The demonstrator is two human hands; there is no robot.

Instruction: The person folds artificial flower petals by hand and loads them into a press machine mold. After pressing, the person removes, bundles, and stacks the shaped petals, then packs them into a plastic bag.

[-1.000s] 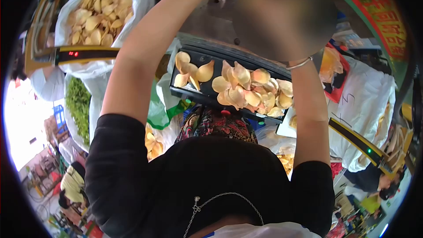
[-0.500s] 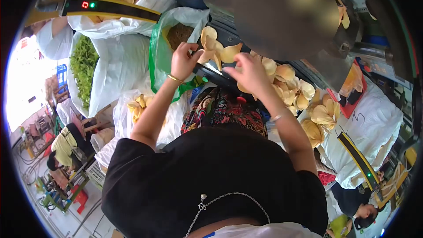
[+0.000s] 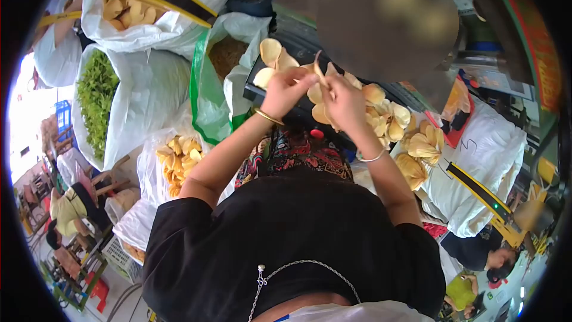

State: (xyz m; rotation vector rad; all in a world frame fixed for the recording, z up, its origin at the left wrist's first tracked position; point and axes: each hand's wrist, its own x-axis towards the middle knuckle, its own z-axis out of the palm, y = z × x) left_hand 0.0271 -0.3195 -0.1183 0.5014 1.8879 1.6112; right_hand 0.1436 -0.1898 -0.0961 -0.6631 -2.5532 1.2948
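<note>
Both hands meet over a dark work surface (image 3: 253, 91) strewn with cream, petal-shaped pieces. My left hand (image 3: 286, 94) is closed in a pinch at the near side of one thin curled petal (image 3: 319, 70). From the other side, my right hand (image 3: 344, 102) has its thumb and fingers closed on the same petal, whose pointed tip sticks up. More loose petals (image 3: 271, 52) lie just beyond my left hand. Beside my right hand, a row of overlapping petals (image 3: 374, 94) runs along the surface. The exact finger contacts are partly hidden.
A green-edged bag (image 3: 199, 83) holding brown material stands left. Beyond it are a sack of green sprigs (image 3: 98, 98) and a sack of petals (image 3: 134, 15). Petal bundles (image 3: 426, 143) lie right, near a white sack (image 3: 476, 161). A round blurred disc (image 3: 387, 24) hangs ahead.
My hands were apart, the left near a cluster of petals. Now they have come together, the left moving right, with one petal held between them. The view has shifted slightly.
</note>
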